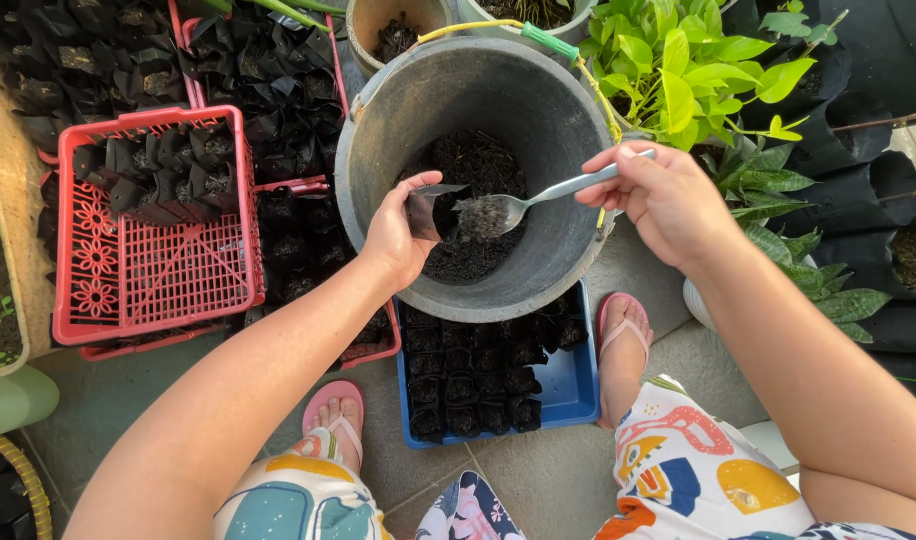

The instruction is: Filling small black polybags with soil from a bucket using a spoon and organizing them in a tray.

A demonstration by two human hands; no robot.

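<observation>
Bare arms are seen; pink flip-flops (335, 408) and white shorts (678, 470) patterned in orange, blue and teal are worn.

L hand (393, 235) raised, fingers curled shut in a grip, forearm angled up-right. R hand (663, 200) opposite, fingers pinched closed, wrist bent, both arms bare.

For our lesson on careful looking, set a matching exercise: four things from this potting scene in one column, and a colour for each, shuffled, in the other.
Things:
1. spoon
2. crate
3. flat tray
4. small bag in the left hand

Colours:
a. blue
b. black
c. silver
d. red

Pairs: 1-c, 2-d, 3-a, 4-b. The right hand holds the spoon.
</observation>
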